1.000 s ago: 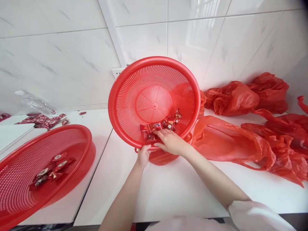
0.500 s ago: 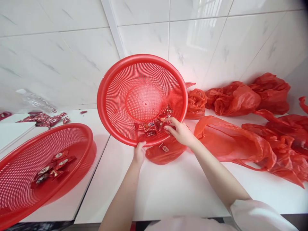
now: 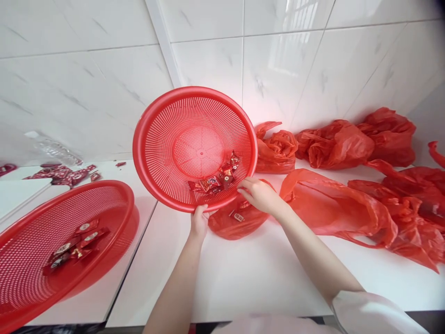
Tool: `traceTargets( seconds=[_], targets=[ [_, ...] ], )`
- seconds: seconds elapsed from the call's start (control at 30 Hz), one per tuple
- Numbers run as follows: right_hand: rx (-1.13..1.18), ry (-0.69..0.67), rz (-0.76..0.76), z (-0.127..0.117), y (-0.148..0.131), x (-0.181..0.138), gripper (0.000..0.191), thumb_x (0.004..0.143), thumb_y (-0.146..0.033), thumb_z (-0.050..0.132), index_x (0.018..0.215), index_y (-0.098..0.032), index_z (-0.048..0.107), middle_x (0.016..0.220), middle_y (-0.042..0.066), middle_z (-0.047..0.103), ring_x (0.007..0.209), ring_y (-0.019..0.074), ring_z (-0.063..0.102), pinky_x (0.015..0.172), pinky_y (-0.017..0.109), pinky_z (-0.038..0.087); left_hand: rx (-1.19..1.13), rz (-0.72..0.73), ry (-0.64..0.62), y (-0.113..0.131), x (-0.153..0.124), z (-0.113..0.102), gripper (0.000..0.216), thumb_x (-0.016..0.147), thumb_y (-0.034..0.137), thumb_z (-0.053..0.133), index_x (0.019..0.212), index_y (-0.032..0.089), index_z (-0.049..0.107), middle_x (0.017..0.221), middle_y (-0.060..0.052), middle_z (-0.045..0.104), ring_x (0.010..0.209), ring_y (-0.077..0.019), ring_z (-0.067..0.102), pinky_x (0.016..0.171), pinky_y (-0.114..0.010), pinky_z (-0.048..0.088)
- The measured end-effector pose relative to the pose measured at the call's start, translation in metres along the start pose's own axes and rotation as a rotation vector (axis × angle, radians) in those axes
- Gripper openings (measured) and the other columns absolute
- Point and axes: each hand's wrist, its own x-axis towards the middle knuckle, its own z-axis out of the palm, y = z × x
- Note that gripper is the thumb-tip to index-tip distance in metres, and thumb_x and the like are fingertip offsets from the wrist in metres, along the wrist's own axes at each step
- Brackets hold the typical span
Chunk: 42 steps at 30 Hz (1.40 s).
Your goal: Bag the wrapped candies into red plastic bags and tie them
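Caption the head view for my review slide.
Left grip holding a tilted red basket with small wrapped packets inside; right grip over a red bag.

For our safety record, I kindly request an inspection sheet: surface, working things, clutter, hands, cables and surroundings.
Surface: white flat tabletop, dark seam at left.
Working things: tilted round red perforated plastic basket, small red-wrapped packets inside; translucent red plastic bag below its rim; similar red basket at left.
Clutter: clear plastic bottle, loose red packets back left; crumpled red plastic bags right.
Hands: left hand grips tilted basket's rim; right hand above translucent bag, grasp unclear.
Cables: nothing seen.
Surroundings: glossy white veined tile wall.
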Motion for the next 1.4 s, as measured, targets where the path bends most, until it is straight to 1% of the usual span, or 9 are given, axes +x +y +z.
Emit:
traceTargets(
  seconds=[0.17,0.3,0.37,0.53,0.7,0.97,1.07,1.2,1.4],
  targets=[
    [0.026,0.026,-0.089,0.019,-0.009,0.001,0.034,0.094,-0.028,0.049,0.124,-0.014,0.055,0.124,0.015,0.059,0.115,0.0228,0.055,0.098,0.036,0.043,0.023,-0.043,-0.047,-0.010,-0.009,0.004,0.034,0.054,0.020,0.068,0.088,0.018,0.067,0.087,-0.003,0.072,0.091,-0.0274,0.068,0.080,-0.041,0.054],
    [-0.090,0.019,-0.122,0.036,-0.009,0.002,0.067,0.088,-0.029,0.054,0.146,-0.008,0.029,0.146,0.020,0.040,0.137,0.0301,0.032,0.114,0.053,0.020,0.028,-0.118,-0.158,-0.021,-0.021,0.008,0.040,0.058,0.022,0.068,0.098,0.019,0.066,0.093,-0.004,0.073,0.100,-0.0296,0.066,0.086,-0.043,0.052],
    [-0.134,0.001,-0.102,0.039,-0.007,0.002,0.065,0.086,-0.020,0.051,0.146,-0.008,0.029,0.139,0.020,0.047,0.131,0.0297,0.040,0.113,0.054,0.021,0.029,-0.153,-0.196,-0.025,-0.025,0.009,0.045,0.060,0.022,0.067,0.104,0.019,0.064,0.095,-0.005,0.072,0.104,-0.0301,0.064,0.089,-0.044,0.051],
    [-0.051,-0.040,-0.034,0.037,-0.001,0.004,0.056,0.085,-0.010,0.046,0.140,-0.010,0.041,0.120,0.017,0.060,0.109,0.0261,0.057,0.093,0.039,0.047,0.021,-0.176,-0.234,-0.028,-0.030,0.012,0.049,0.060,0.022,0.066,0.109,0.019,0.062,0.098,-0.005,0.072,0.107,-0.0300,0.063,0.091,-0.043,0.050],
    [0.240,0.159,0.013,0.027,0.001,0.006,0.047,0.087,-0.017,0.053,0.133,-0.015,0.047,0.113,0.012,0.065,0.099,0.0210,0.063,0.090,0.034,0.048,0.025,-0.182,-0.234,-0.023,-0.025,0.008,0.042,0.061,0.024,0.067,0.103,0.018,0.064,0.094,-0.006,0.072,0.104,-0.0311,0.064,0.087,-0.043,0.052],
    [0.551,0.344,0.103,-0.003,0.003,0.002,0.033,0.086,-0.026,0.057,0.118,-0.020,0.053,0.111,0.006,0.066,0.100,0.0205,0.063,0.092,0.035,0.048,0.011,-0.059,-0.051,-0.013,-0.014,0.005,0.032,0.056,0.020,0.067,0.087,0.018,0.066,0.086,-0.003,0.071,0.093,-0.0280,0.068,0.077,-0.039,0.055],
    [0.552,0.312,0.135,-0.015,0.009,-0.002,0.029,0.084,-0.025,0.059,0.112,-0.021,0.055,0.106,0.004,0.067,0.096,0.0207,0.063,0.090,0.036,0.048,0.000,-0.078,-0.045,-0.008,-0.009,0.003,0.029,0.056,0.022,0.066,0.084,0.015,0.067,0.084,-0.005,0.072,0.091,-0.0285,0.068,0.076,-0.040,0.055],
    [0.514,0.137,0.168,-0.027,0.012,-0.006,0.027,0.084,-0.025,0.058,0.110,-0.021,0.055,0.097,0.002,0.068,0.087,0.0199,0.064,0.083,0.035,0.049,-0.006,-0.054,-0.051,-0.002,-0.003,0.000,0.029,0.057,0.023,0.066,0.084,0.014,0.068,0.084,-0.006,0.073,0.089,-0.0288,0.068,0.077,-0.042,0.056],
    [0.332,0.013,0.103,-0.028,0.008,-0.006,0.023,0.085,-0.021,0.053,0.108,-0.020,0.057,0.102,0.005,0.066,0.091,0.0200,0.060,0.083,0.033,0.046,0.014,-0.027,-0.018,0.001,0.003,-0.005,0.023,0.057,0.024,0.067,0.078,0.014,0.068,0.082,-0.006,0.073,0.084,-0.0260,0.068,0.077,-0.042,0.056]
  ],
)
